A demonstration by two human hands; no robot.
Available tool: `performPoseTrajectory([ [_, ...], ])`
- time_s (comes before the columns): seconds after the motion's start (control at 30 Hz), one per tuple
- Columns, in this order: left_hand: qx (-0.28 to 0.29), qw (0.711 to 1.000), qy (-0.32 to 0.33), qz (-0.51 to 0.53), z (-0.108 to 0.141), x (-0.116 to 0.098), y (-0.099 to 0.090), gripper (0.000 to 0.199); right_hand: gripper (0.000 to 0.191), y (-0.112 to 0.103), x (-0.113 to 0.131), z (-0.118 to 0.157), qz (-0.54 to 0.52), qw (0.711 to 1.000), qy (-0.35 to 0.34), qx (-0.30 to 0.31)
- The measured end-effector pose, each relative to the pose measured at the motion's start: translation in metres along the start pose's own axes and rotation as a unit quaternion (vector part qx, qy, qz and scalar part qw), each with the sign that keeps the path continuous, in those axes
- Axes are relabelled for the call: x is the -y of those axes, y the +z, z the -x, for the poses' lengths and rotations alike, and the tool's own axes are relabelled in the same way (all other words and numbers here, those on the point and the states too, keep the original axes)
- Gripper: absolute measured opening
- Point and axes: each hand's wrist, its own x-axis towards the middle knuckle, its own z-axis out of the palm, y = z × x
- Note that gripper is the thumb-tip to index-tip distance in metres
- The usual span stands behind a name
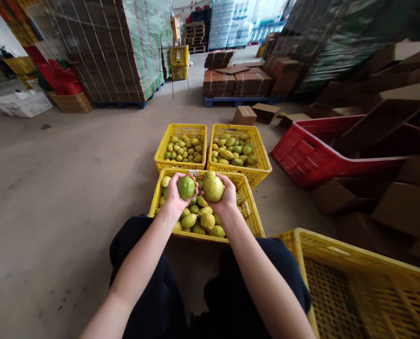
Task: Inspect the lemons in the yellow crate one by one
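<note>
My left hand (pixel 177 193) is closed around a green lemon (pixel 186 188). Cupped in my right hand (pixel 227 196) is a larger, lumpy yellow-green lemon (pixel 213 186) with a knobbly top. Both hands are side by side above the near yellow crate (pixel 252 214), which holds many green and yellow lemons (pixel 189 220). Behind it stand two more yellow crates: the back-left crate (pixel 159 162) contains smaller yellow and green fruit (pixel 183 147), and the back-right crate (pixel 262 157) contains larger greenish fruit (pixel 236 148).
A yellow crate (pixel 298 254) with a bare slatted floor is at my right knee. Beyond it, a red crate (pixel 291 150) is surrounded by cardboard boxes (pixel 397 207). Flattened cartons (pixel 250 82) lie on a blue pallet further back. Wrapped carton stacks (pixel 103 47) rise at left.
</note>
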Motion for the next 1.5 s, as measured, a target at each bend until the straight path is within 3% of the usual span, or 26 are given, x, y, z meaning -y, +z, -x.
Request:
performPoseTrajectory([
  [0.5, -0.027, 1.0, 0.009, 0.013, 0.0, -0.009, -0.007, 0.016, 0.022, -0.001, 0.013, 0.001, 0.004, 1.0, 0.001, -0.025],
  [0.9, -0.036, 0.998, -0.007, 0.05, -0.002, -0.009, -0.012, 0.023, 0.024, -0.003, 0.01, -0.002, 0.018, 0.999, 0.022, -0.028],
  [1.03, 0.009, 0.998, 0.001, 0.06, -0.004, -0.006, -0.011, 0.018, 0.014, 0.0, 0.007, 0.0, 0.055, 0.998, 0.0, -0.035],
  [1.2, -0.001, 0.999, 0.04, 0.03, -0.003, -0.004, -0.007, 0.008, 0.002, 0.003, 0.007, 0.004, 0.081, 0.996, -0.016, -0.033],
  [1.33, -0.011, 1.0, 0.003, 0.023, -0.001, -0.005, -0.007, 0.005, 0.01, 0.0, 0.008, 0.003, 0.063, 0.997, -0.001, -0.034],
  [1.5, -0.012, 1.0, -0.003, 0.014, -0.007, -0.004, -0.01, 0.021, 0.019, -0.003, 0.01, -0.002, 0.019, 0.998, -0.011, -0.051],
])
